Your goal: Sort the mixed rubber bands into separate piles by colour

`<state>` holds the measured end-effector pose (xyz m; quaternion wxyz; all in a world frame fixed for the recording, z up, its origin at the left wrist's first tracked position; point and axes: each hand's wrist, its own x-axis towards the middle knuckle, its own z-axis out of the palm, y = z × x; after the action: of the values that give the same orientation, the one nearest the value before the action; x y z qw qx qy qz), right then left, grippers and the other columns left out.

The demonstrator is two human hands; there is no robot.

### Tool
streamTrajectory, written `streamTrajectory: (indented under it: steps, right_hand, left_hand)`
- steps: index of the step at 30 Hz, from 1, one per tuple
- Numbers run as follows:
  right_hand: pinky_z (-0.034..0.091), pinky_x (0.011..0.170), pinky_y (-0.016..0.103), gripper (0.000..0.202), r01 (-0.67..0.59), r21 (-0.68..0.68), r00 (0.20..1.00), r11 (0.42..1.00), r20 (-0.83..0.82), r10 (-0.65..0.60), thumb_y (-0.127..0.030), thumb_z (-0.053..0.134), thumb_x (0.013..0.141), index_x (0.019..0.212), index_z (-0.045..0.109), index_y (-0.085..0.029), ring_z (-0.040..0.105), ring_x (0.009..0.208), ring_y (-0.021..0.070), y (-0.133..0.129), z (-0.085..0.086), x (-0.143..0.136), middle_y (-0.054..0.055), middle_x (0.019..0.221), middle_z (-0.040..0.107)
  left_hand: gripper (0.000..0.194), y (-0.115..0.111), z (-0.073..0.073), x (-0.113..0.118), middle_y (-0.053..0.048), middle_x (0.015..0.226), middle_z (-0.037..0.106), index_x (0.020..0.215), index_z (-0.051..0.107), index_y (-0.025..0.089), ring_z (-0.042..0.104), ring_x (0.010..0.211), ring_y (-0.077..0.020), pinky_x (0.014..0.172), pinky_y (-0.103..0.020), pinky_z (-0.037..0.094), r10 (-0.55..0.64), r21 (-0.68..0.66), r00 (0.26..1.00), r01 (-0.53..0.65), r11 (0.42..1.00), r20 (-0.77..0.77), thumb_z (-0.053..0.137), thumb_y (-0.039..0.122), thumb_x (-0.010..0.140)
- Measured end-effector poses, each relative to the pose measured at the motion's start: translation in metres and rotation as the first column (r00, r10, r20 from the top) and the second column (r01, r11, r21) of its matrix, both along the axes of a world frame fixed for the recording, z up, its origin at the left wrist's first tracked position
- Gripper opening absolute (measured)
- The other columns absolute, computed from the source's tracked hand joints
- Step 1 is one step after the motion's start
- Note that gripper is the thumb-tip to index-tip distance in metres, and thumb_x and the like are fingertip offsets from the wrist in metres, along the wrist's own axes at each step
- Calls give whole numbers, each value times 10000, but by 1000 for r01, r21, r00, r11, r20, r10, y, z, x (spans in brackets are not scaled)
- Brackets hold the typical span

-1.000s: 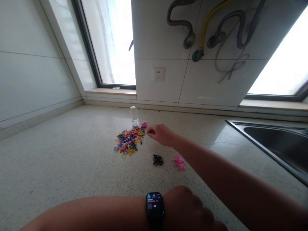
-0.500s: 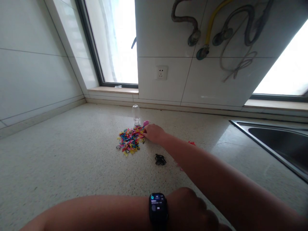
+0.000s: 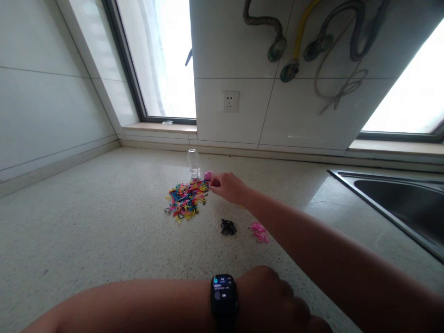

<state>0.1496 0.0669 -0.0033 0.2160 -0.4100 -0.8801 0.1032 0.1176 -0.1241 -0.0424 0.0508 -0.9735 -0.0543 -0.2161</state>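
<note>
My right hand (image 3: 227, 186) reaches across the counter to the right edge of a heap of small multicoloured rubber bands (image 3: 185, 201). Its thumb and fingers are pinched together; whatever sits between them is too small to make out. Just behind the fingertips lies a round pink piece (image 3: 208, 175). A clear bottle (image 3: 193, 162) stands upside down behind the heap. Nearer to me are a small pile of black bands (image 3: 228, 227) and one of pink bands (image 3: 260, 232). My left hand (image 3: 272, 300) rests at the bottom with fingers curled in, its palm hidden.
A dark smartwatch (image 3: 224, 296) is on my left wrist. To the right, a steel sink (image 3: 350, 185) is set into the speckled counter (image 3: 86, 231). Tiled wall, a socket (image 3: 231, 101) and hoses (image 3: 274, 34) stand behind, with windows on both sides.
My right hand has drawn slightly back and right from the heap's edge, still pinched. The pink pile shows more fully beside my forearm. The red bands beyond the forearm are now hidden.
</note>
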Motion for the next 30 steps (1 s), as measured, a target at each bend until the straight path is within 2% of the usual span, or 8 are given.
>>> streamTrajectory:
  steps: [3,6,11,14,18,25,30]
  right_hand:
    - [427,637,243,74,-45,-50,986,998,-160,36,-212,662,808,844,708,-167,616,682,132,-13,7,27,26,762,708]
    - [442,602,247,91,-50,-129,946,990,-323,5,-246,676,805,838,698,-164,595,653,128,-30,11,61,23,724,679]
    - [436,495,242,189,-2,-309,830,951,-530,-171,-340,717,777,868,695,-175,550,551,106,-59,9,119,14,706,652]
    - [439,473,237,188,28,-319,763,947,-606,-227,-341,742,748,836,697,-181,551,539,103,-70,3,140,10,697,652]
    - [458,482,234,174,41,-282,718,958,-659,-224,-322,765,726,806,705,-180,559,554,101,-74,2,147,10,692,658]
    - [462,482,230,165,-29,-285,653,958,-731,-198,-307,784,709,791,710,-184,549,555,95,-85,11,141,-6,649,643]
    - [452,473,229,161,0,-234,530,972,-824,-198,-300,782,709,782,689,-191,541,553,92,-88,15,140,-5,661,650]
  left_hand:
    - [185,-1,-1,1,62,538,483,877,544,177,549,487,-147,352,-305,203,15,23,1000,-15,1000,23,527,340,963]
    - [152,0,-1,1,62,537,489,864,545,180,548,488,-145,346,-303,199,15,29,1000,-15,999,26,552,310,944]
    - [128,3,-2,0,60,552,484,852,535,179,545,497,-144,356,-296,231,-14,57,999,12,998,31,541,266,946]
    - [125,5,-5,0,60,549,459,858,532,184,527,487,-144,352,-294,217,-23,74,999,20,997,38,546,273,944]
    - [145,6,-5,2,62,546,432,826,509,183,511,478,-129,351,-291,196,-38,98,999,36,995,27,543,263,942]
    - [190,3,-2,2,63,530,427,776,470,179,490,448,-115,355,-295,175,-24,101,1000,22,995,17,515,245,948]
    - [182,2,-4,3,57,530,451,787,478,184,504,450,-127,351,-307,182,-9,84,1000,8,996,9,517,252,950]
